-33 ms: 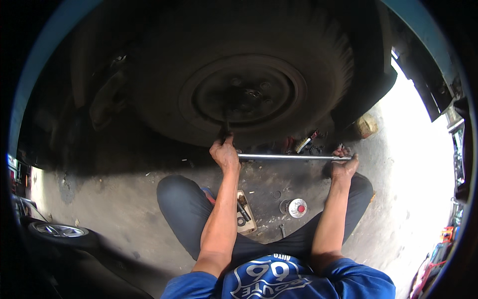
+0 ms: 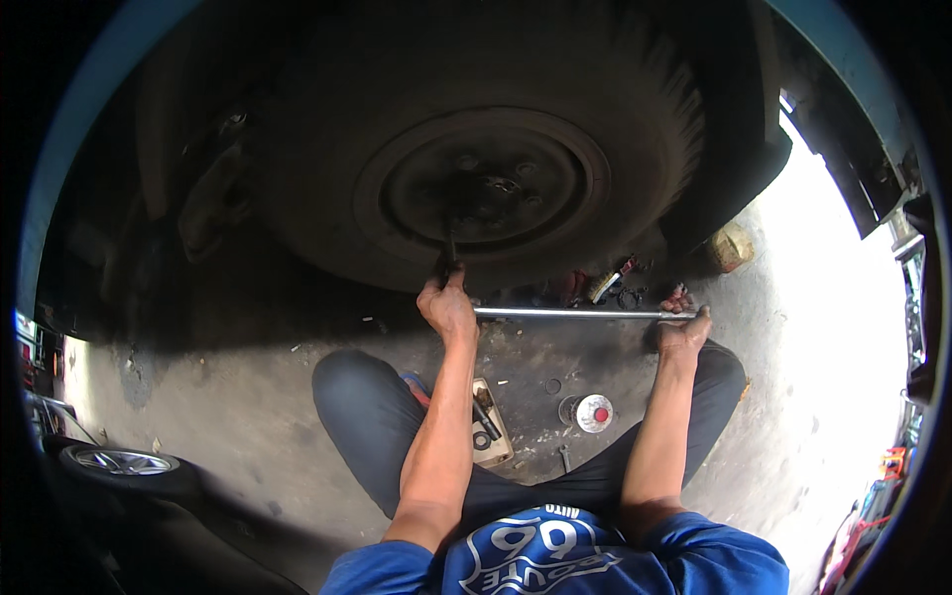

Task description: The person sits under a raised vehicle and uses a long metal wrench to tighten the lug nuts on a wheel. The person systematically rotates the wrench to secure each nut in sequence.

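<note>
From the head view, 2 hands hold a tool low in front of a big dark wheel [image 2: 496, 188]. The left hand [image 2: 449, 305] is clamped on a dark rod [image 2: 452, 248], which pokes up past the thumb and fingers toward the wheel. A long silver bar [image 2: 570, 313] runs sideways from the left hand to the right hand [image 2: 682, 332]. Its far end lies across the right palm, with the fingers curled up around it and the thumb beside it. Below, between the knees, sit a tray [image 2: 499, 452] and a can with a red top [image 2: 595, 415].
</note>
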A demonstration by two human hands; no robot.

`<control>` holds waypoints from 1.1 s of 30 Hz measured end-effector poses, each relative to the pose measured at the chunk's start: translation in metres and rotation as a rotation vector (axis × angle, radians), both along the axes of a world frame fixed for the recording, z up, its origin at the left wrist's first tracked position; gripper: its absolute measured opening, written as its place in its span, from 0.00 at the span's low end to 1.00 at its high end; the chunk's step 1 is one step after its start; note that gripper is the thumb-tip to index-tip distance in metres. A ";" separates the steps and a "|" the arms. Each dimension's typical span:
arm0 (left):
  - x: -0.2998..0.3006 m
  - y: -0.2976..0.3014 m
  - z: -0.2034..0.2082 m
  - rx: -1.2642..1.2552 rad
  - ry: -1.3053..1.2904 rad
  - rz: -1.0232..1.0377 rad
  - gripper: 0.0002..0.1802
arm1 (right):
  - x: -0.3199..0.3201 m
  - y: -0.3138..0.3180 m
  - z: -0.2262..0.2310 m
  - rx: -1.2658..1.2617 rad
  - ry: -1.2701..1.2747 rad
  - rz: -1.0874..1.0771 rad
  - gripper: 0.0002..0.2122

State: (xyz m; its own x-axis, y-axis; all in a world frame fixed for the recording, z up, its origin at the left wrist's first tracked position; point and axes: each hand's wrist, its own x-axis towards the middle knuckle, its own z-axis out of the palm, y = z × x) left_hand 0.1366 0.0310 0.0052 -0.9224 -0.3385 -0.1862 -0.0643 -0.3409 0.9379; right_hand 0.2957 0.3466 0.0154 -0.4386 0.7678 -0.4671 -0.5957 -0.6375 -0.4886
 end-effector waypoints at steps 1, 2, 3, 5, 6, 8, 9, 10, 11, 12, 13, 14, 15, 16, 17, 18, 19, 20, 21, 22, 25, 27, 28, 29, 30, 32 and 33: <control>0.001 0.002 -0.001 -0.025 -0.012 0.007 0.12 | 0.001 0.005 -0.012 0.017 0.009 0.015 0.23; 0.001 0.003 -0.001 -0.041 -0.033 -0.006 0.12 | 0.000 0.008 -0.023 0.003 -0.016 -0.007 0.23; 0.001 0.004 -0.001 -0.061 -0.064 -0.006 0.12 | -0.002 0.010 -0.033 -0.010 -0.041 -0.030 0.23; -0.004 0.006 0.001 -0.130 0.130 0.041 0.11 | -0.009 0.013 -0.053 -0.060 -0.074 -0.010 0.22; -0.010 0.009 0.003 -0.143 0.223 0.035 0.11 | -0.018 0.015 -0.065 -0.085 -0.075 0.004 0.21; -0.011 0.009 0.007 -0.176 0.059 0.004 0.11 | -0.026 0.016 -0.095 -0.136 -0.090 -0.010 0.19; -0.010 0.008 0.010 -0.196 -0.040 -0.011 0.10 | -0.030 0.014 -0.112 -0.130 -0.151 -0.068 0.17; -0.012 0.008 0.012 -0.208 -0.008 -0.018 0.10 | -0.034 0.014 -0.129 -0.170 -0.161 -0.014 0.16; -0.012 0.007 0.014 -0.229 -0.001 -0.013 0.10 | -0.034 0.015 -0.144 -0.237 -0.250 -0.028 0.15; -0.012 0.007 0.015 -0.263 -0.047 -0.014 0.10 | -0.034 0.014 -0.160 -0.231 -0.232 0.022 0.14; -0.012 0.007 0.015 -0.299 0.022 -0.004 0.10 | -0.035 0.012 -0.177 -0.221 -0.284 -0.005 0.13; -0.013 0.007 0.014 -0.350 0.034 -0.003 0.10 | -0.037 0.009 -0.192 -0.199 -0.295 0.066 0.14; -0.013 0.007 0.013 -0.406 0.034 -0.006 0.10 | -0.039 0.005 -0.207 -0.221 -0.385 0.131 0.15; -0.015 0.007 0.010 -0.556 0.109 0.015 0.10 | -0.041 -0.001 -0.223 -0.100 -0.461 0.276 0.18; -0.016 0.006 0.007 -0.697 0.196 0.028 0.11 | -0.048 -0.007 -0.238 -0.215 -0.506 0.339 0.18; -0.018 0.007 0.004 -0.725 0.231 0.033 0.11 | -0.052 -0.015 -0.251 -0.340 -0.480 0.330 0.17; -0.019 0.006 0.002 -0.752 0.267 0.043 0.12 | -0.058 -0.025 -0.261 -0.483 -0.472 0.259 0.16; -0.019 0.005 0.001 -0.787 0.325 0.053 0.12 | -0.058 -0.028 -0.262 -0.509 -0.429 0.266 0.15; -0.020 0.004 0.002 -0.735 0.281 0.047 0.12 | -0.062 -0.031 -0.258 -0.496 -0.355 0.257 0.13; -0.019 0.002 0.004 -0.689 0.246 0.029 0.12 | -0.061 -0.027 -0.245 -0.439 -0.347 0.271 0.11; -0.017 0.003 0.015 -0.361 0.100 -0.040 0.13 | -0.054 0.006 -0.172 -0.230 -0.205 -0.058 0.13; -0.016 0.007 0.021 -0.184 0.032 -0.067 0.14 | -0.044 0.041 -0.111 0.039 0.029 0.031 0.14; -0.015 0.009 0.023 -0.151 0.025 -0.067 0.14 | -0.046 0.046 -0.095 0.042 0.035 0.000 0.13; -0.014 0.010 0.024 -0.110 0.103 -0.064 0.14 | -0.046 0.048 -0.082 0.101 0.129 -0.004 0.13; -0.014 0.010 0.023 -0.187 0.038 -0.062 0.14 | -0.046 0.045 -0.079 0.069 0.069 -0.022 0.12; -0.014 0.008 0.019 -0.327 0.098 -0.024 0.15 | -0.047 0.028 -0.092 0.100 -0.099 -0.014 0.09; -0.016 0.006 0.017 -0.404 0.127 0.000 0.15 | -0.051 0.013 -0.108 0.014 -0.193 -0.037 0.06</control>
